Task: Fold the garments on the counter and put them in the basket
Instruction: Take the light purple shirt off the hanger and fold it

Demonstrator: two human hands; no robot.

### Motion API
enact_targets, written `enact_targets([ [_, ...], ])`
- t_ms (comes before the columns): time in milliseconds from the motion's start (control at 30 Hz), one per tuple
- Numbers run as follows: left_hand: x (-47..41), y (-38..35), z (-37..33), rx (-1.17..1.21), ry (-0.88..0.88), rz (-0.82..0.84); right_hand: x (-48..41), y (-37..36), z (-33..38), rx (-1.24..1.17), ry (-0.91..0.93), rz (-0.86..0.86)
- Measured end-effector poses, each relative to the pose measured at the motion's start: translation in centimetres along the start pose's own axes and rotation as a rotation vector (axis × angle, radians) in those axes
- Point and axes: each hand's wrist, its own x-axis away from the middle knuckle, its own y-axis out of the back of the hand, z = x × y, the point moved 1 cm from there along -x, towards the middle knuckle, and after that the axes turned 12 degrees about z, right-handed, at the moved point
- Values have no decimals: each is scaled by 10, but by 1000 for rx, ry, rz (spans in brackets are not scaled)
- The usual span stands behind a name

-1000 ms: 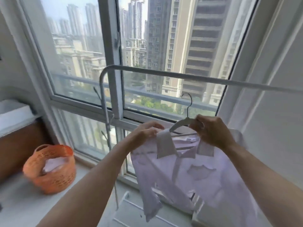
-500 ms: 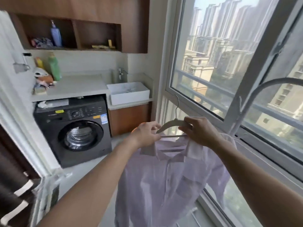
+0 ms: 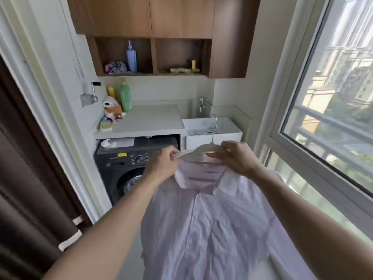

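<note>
Pinching hanger (image 3: 205,148) with left hand (image 3: 161,167) and right hand (image 3: 239,158), well short of counter (image 3: 149,120) — could snag shirt (image 3: 201,229) if yanked lopsided, or just drop it.

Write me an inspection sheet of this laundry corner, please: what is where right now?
Surface: grey counter above the washing machine.
Job's things: pale shirt on a hanger, held in the air; basket not in view.
Clutter: green bottle and small items at the counter's left rear; spare hangers in the sink.
Grips: left hand pinches the hanger's left end; right hand grips its right arm.
Cables: perhaps a thin cord on the left wall, unclear.
Surroundings: wooden cabinets above, window on the right.
</note>
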Motion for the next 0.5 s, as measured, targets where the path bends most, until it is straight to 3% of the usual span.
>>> enact_targets([
  [233,-112,45,78,0,97,-101,-141,-39,-14,39,27,144],
  [500,-294,98,145,34,106,-98,-317,-66,-62,17,12,124],
])
